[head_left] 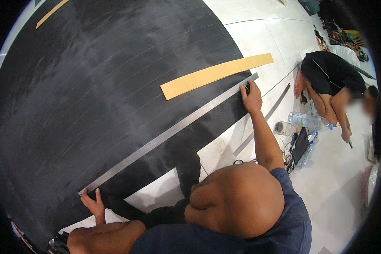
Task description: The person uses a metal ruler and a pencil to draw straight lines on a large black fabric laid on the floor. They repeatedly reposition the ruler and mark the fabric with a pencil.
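Note:
A long metal straightedge [169,133] lies slantwise across a large black sheet [93,89] marked with faint, roughly parallel lines. At its near left end, my left hand [95,205] holds the edge with fingertips, the thumb standing apart. My right hand [252,98] grips the straightedge close to its far right end, thumb and fingers at its edges. Just beyond the straightedge, a slightly curved tan strip [216,76] rests on the sheet and sticks out past its right border.
Another thin tan strip [51,14] lies at the far left. To the right, on the white floor [338,178], are a dark flat strip [278,100], a plastic bottle [309,121], a glass jar [283,128] and tangled cables. Another person [332,76] crouches there, holding a thin pen-like object.

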Tool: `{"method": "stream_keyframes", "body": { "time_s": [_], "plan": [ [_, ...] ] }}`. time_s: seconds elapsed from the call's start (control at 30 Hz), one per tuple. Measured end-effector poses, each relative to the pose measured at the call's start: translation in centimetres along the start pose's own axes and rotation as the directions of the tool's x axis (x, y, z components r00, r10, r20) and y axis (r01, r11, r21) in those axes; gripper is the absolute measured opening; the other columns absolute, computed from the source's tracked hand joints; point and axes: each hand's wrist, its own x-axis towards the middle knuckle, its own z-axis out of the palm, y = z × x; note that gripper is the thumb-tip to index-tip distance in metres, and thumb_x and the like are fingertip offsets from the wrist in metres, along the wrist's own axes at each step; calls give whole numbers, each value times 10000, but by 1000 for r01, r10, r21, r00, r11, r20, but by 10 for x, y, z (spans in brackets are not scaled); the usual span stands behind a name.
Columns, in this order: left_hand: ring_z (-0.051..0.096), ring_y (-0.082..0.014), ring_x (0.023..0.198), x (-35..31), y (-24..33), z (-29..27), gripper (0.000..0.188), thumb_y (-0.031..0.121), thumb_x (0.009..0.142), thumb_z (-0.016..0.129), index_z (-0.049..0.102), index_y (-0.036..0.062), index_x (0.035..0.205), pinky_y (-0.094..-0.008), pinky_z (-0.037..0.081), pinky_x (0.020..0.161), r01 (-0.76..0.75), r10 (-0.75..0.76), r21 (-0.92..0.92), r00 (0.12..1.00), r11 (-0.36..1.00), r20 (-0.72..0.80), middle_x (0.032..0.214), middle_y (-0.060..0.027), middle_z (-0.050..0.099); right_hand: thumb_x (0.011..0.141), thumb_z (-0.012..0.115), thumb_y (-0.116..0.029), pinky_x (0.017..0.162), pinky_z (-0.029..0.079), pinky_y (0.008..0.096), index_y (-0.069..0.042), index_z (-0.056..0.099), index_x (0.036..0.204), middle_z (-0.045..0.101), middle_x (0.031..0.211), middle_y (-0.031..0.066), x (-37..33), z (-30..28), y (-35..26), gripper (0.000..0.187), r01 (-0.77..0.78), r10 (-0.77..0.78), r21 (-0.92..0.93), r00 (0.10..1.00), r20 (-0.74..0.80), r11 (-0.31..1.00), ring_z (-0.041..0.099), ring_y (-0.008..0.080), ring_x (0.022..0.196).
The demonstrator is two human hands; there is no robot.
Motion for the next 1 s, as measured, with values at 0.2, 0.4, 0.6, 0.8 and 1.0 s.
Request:
{"method": "stream_keyframes", "body": {
  "time_s": [0.2,0.4,0.6,0.8,1.0],
  "plan": [
    [343,-433,1363,6,-11,25,782,417,953,682,355,-88,1453,-525,271,1149,148,-145,9,981,989,-132,1414,-298,371,982,586,-407,1092,409,462,-30,547,1354,506,1439,199,-2,9,7,531,58,-59,-9,992,-108,998,472,379,1333],
    [274,-440,1422,4,-7,31,842,441,952,678,307,-97,1482,-521,231,1186,214,-220,-59,965,975,-141,1486,-308,290,993,583,-410,1096,405,455,-30,536,1370,503,1438,199,-1,14,10,537,83,-85,-21,987,-134,996,470,383,1325],
    [262,-433,1436,5,-10,29,837,424,948,688,304,-91,1485,-522,225,1193,184,-194,-81,971,980,-142,1506,-297,267,1004,570,-412,1102,399,446,-41,540,1376,506,1444,178,-1,15,6,527,80,-86,-48,987,-136,996,468,359,1332],
    [266,-441,1430,0,-15,34,816,385,936,713,326,-94,1471,-521,227,1191,173,-180,-54,969,983,-167,1497,-297,277,1010,559,-414,1105,396,446,-46,531,1393,499,1452,176,-1,16,8,531,70,-81,-91,990,-119,993,465,355,1338],
    [273,-443,1422,-2,-17,40,785,359,934,720,342,-92,1454,-522,226,1186,142,-150,-50,967,989,-206,1487,-297,284,1012,556,-416,1098,401,457,-54,530,1396,497,1448,181,-1,16,8,528,65,-71,-56,990,-120,996,462,368,1337]
  ]
}}
